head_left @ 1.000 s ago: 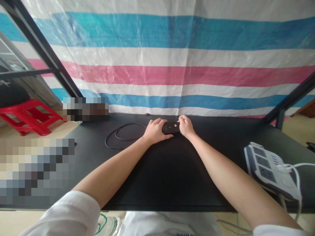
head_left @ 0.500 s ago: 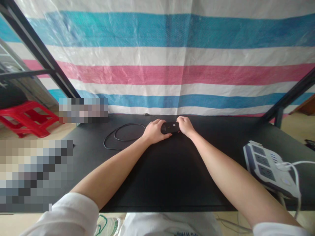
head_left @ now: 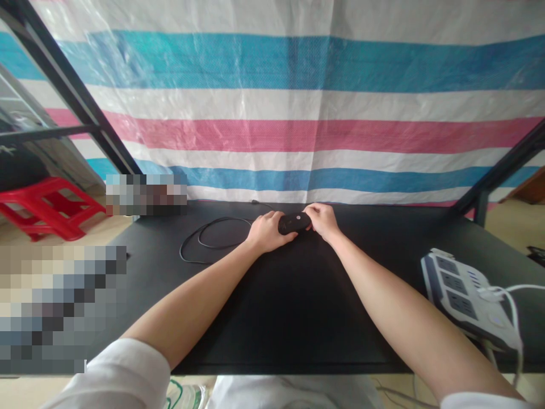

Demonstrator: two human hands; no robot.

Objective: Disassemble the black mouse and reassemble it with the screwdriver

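A black wired computer mouse [head_left: 293, 223] lies on the black tabletop [head_left: 289, 307] near its far edge, its underside with a small pale round spot facing up. My left hand [head_left: 268, 230] is closed around its left end, thumb along the near side. At the other end, the bent fingers of my right hand [head_left: 321, 220] pinch the mouse's tip; the fingertips are partly hidden. A thin black cable [head_left: 200, 227] loops on the table to the left of my left hand, and its plug [head_left: 255, 202] rests by the back edge.
A white power strip [head_left: 466, 298] with white cords sits at the right. Blurred-out items [head_left: 147, 193] are at the left. A striped plastic sheet [head_left: 272, 102] hangs behind the table between dark metal posts [head_left: 85, 113]. A red stool [head_left: 55, 201] stands beyond the left side.
My right hand has shifted slightly and its fingers now look more bent at the mouse's tip. My left hand keeps its hold. The whole view has dropped slightly in the frame.
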